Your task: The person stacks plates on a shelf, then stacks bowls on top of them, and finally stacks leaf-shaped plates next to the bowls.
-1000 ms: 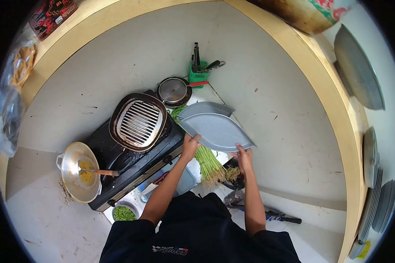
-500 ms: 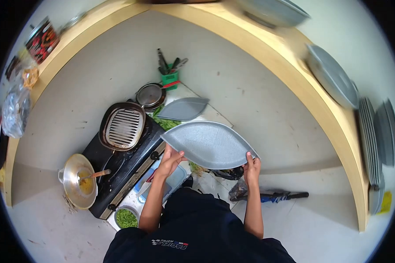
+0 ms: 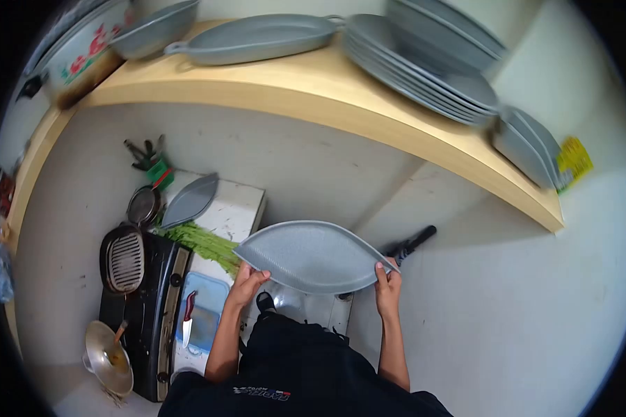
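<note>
A grey leaf-shaped dish [image 3: 314,256] is held level between my two hands, above the floor. My left hand [image 3: 247,283] grips its left pointed end, thumb on the rim. My right hand [image 3: 388,281] grips the right end, with the thumb on top and the fingers underneath. Another grey leaf-shaped dish [image 3: 190,200] lies on the white tiled counter [image 3: 238,201], beside long green vegetables [image 3: 205,244].
Overhead, a curved wooden shelf [image 3: 278,89] carries stacked grey plates [image 3: 410,83] and an oval dish [image 3: 261,39]. Left are a black stove [image 3: 149,316], a grill pan [image 3: 124,258], a wok [image 3: 108,361], and a knife [image 3: 188,320] on a blue lid [image 3: 205,306].
The view has turned to the right, so the stove and counter now appear further left and more of the shelf shows. Both hands still hold the dish.
</note>
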Demonstrator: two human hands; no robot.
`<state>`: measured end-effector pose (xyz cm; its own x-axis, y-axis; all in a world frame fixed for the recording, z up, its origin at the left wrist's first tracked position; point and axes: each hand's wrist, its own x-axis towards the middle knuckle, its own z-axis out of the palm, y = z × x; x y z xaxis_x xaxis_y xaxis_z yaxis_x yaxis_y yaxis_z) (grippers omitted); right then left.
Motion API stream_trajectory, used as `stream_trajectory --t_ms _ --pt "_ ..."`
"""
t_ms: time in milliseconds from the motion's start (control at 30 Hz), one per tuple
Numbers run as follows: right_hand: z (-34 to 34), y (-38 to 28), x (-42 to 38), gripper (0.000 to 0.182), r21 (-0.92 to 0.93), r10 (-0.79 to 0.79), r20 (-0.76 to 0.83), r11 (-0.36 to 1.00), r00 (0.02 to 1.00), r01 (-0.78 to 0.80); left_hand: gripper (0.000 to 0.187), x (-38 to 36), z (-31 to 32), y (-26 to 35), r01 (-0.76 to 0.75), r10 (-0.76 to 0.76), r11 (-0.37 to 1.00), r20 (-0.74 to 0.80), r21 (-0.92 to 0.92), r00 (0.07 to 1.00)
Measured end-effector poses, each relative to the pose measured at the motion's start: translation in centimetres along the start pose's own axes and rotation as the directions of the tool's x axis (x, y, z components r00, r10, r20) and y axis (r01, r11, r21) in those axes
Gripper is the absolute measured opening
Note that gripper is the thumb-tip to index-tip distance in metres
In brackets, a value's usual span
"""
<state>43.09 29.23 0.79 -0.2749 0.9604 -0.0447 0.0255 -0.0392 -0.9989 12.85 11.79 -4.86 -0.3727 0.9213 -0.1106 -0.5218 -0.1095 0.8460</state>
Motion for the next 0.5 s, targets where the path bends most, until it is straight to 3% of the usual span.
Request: stream_trajectory --t_ms 100,267,367,500 --pt "-5.0 0.9 -2.4 0.019 0.105 -0.014 -0.12 0.994 0.993 0.027 0.077 0.4 4.9 -0.5 0.083 -0.091 0.992 0.084 0.096 0.992" --pt "-10.9 -1.9 -6.3 0.018 0.102 -0.041 -0.312 0.992 0.949 0.077 0.091 1.0 10.8 -1.2 0.08 -0.135 0.978 0.296 0.192 0.946" --pt "-13.6 -3.8 -7.6 0.022 0.192 -0.04 -0.356 0.975 0.934 0.115 0.097 0.8 16.6 1.9 -0.057 -0.009 0.99 0.459 0.13 0.888" --pt "-15.8 -7.3 -8.5 0.035 0.338 -0.01 -0.371 0.93 0.928 0.145 0.105 2.0 19.2 1.9 -0.071 -0.032 0.982 0.531 0.172 0.847"
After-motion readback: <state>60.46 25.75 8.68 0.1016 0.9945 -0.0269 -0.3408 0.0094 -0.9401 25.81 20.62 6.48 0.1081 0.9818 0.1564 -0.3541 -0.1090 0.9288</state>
